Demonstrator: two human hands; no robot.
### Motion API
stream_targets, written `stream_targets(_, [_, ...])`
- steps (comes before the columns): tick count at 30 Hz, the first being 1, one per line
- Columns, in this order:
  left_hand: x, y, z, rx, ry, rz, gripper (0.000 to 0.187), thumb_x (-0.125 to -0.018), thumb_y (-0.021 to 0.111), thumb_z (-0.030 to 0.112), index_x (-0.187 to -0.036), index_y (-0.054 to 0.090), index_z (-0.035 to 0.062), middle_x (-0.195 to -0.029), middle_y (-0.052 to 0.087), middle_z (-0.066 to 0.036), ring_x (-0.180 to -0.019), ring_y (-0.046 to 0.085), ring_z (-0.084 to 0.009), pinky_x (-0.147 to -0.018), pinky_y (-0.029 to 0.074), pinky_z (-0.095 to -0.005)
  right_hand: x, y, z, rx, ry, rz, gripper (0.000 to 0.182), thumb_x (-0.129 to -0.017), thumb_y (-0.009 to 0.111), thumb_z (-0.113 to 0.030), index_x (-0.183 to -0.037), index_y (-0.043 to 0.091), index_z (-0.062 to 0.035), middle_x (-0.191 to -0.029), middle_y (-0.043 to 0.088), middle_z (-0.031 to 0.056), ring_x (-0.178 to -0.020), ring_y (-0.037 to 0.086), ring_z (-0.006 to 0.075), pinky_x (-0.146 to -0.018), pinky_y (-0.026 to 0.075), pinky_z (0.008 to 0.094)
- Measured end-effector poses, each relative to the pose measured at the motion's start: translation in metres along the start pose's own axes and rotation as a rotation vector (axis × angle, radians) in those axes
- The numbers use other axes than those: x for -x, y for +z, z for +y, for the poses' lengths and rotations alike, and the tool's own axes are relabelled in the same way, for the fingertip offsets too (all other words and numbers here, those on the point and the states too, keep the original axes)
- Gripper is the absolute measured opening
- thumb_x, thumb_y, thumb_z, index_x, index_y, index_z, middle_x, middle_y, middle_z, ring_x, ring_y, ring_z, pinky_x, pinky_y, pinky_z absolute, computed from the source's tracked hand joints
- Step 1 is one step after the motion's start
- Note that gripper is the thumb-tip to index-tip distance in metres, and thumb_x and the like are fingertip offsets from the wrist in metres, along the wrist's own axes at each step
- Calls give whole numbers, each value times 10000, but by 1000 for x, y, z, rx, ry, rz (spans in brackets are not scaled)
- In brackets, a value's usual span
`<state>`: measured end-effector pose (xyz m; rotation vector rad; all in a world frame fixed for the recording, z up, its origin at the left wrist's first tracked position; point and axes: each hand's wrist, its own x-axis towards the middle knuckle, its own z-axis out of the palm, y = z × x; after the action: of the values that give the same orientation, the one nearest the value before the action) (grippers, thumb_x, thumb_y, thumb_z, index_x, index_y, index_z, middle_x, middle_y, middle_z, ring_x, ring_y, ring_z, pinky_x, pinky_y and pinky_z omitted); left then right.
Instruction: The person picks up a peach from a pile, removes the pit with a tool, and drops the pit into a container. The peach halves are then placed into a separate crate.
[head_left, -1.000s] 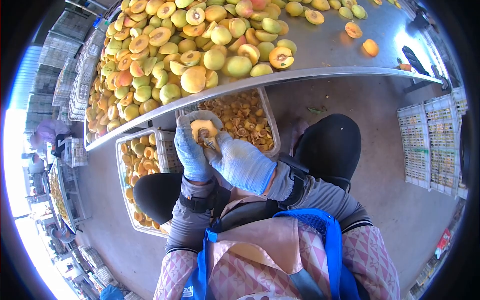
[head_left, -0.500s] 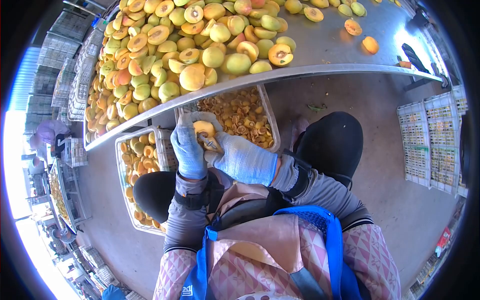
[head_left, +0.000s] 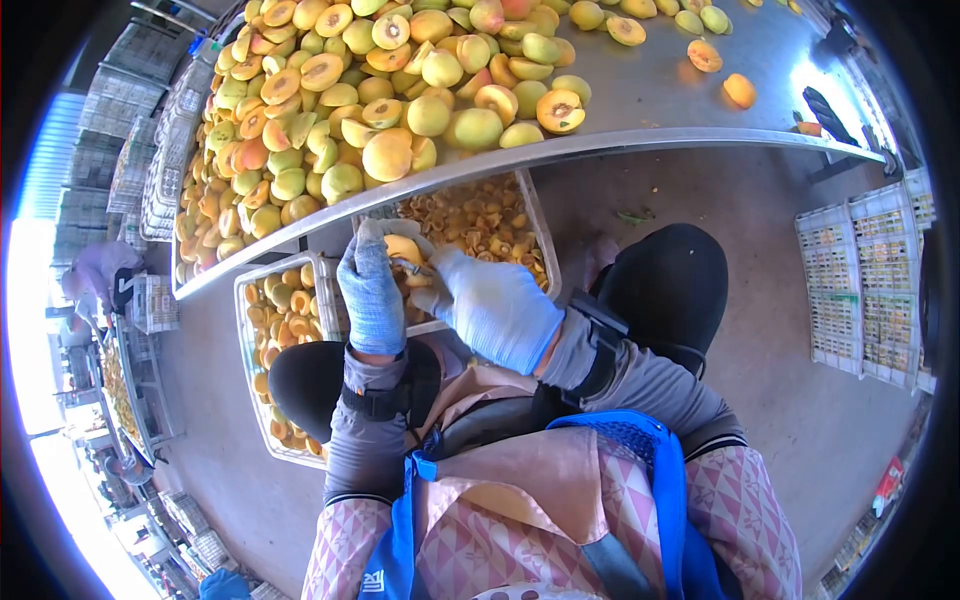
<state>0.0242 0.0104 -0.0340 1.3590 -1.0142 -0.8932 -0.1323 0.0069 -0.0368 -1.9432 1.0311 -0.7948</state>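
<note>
My left hand (head_left: 372,300), in a pale blue knit glove, is closed around a yellow peach half (head_left: 402,247). My right hand (head_left: 495,308), gloved the same way, grips a small metal tool (head_left: 416,268) whose end meets the cut face of the fruit. The tool's exact shape is mostly hidden by the fingers. Both hands are above a crate (head_left: 545,262) holding brownish pits and scraps. Just beyond them, a heap of halved peaches (head_left: 386,156) covers the left part of the metal table.
The metal table's raised edge (head_left: 640,138) runs across in front of me. A white crate (head_left: 243,330) of peach halves stands by my left knee. More crates (head_left: 862,285) are stacked at the right. Far left, another person (head_left: 100,268) bends over a table.
My right hand has turned and shifted slightly, with the tool still at the peach half. The left hand has tilted a little and keeps its hold on the fruit.
</note>
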Motion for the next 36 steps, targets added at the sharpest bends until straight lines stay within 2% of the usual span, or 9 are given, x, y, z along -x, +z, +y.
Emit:
stream_targets(9, [4, 0, 1, 7, -75, -85, 384, -1001, 546, 336, -937, 690, -14, -803, 689, -53, -709, 625, -120, -663, 501, -248, 3, -9, 1, 21, -15, -125, 383, -941, 601, -295, -1227, 563, -44, -902, 681, 213, -779, 673, 392, -636, 538, 440])
stream_targets(14, [0, 6, -1, -26, 120, -201, 435, -1000, 538, 379, -902, 692, -15, -794, 688, -64, -733, 627, -128, -670, 499, -248, -2, 5, 20, -472, 71, -173, 361, -969, 581, -297, -1194, 602, -15, -847, 677, 158, -740, 659, 262, -673, 508, 357])
stream_targets(18, [-5, 7, 4, 162, -165, -237, 462, -999, 508, 436, -918, 675, 13, -812, 685, -74, -743, 649, -164, -670, 530, -273, -6, -10, 20, -814, 249, -303, 357, -981, 569, -341, -1075, 650, -6, -738, 603, 53, -658, 551, 132, -629, 461, 292])
stream_targets(21, [-7, 10, -18, 376, -331, 25, 503, -982, 469, 533, -965, 640, 60, -848, 679, -80, -734, 664, -198, -629, 569, -309, -9, -35, 11, -740, 424, -504, 376, -986, 552, -368, -996, 650, -5, -692, 546, 23, -625, 513, 116, -600, 431, 275])
stream_targets(24, [-9, 6, -1, 325, -297, -100, 541, -979, 441, 569, -987, 639, 67, -853, 678, -84, -719, 657, -177, -584, 557, -283, -2, -32, 21, -616, 262, -301, 404, -989, 534, -390, -958, 634, 0, -659, 515, 16, -599, 486, 112, -577, 412, 283])
stream_targets(30, [-10, -35, 6, 85, -158, -24, 483, -1021, 404, 452, -1057, 633, 28, -820, 658, -60, -722, 631, -135, -538, 498, -229, 2, -8, 31, -106, 21, -12, 343, -943, 597, -346, -1022, 644, -16, -786, 668, 194, -719, 673, 336, -658, 524, 423])
stream_targets(32, [-27, -91, -15, -603, 348, 159, 362, -1011, 466, 311, -1076, 644, 3, -814, 660, -65, -773, 636, -154, -617, 518, -248, 4, -10, 27, 54, 33, -52, 323, -927, 612, -332, -1031, 642, -28, -797, 671, 219, -733, 672, 389, -658, 535, 457])
stream_targets(34, [-35, -159, 4, -508, -58, 153, 282, -985, 498, 193, -1102, 657, -8, -903, 685, -87, -817, 639, -177, -723, 533, -291, 7, -12, 24, 93, 58, -75, 312, -914, 622, -328, -1034, 640, -40, -772, 662, 223, -712, 655, 413, -639, 536, 477])
stream_targets(36, [-41, -253, -17, -840, 58, 281, 279, -965, 516, 205, -1085, 672, 7, -1032, 691, -108, -901, 647, -194, -810, 520, -313, 10, -13, 20, 144, 47, -45, 345, -901, 636, -342, -1032, 630, -24, -722, 662, 205, -679, 663, 398, -620, 536, 474])
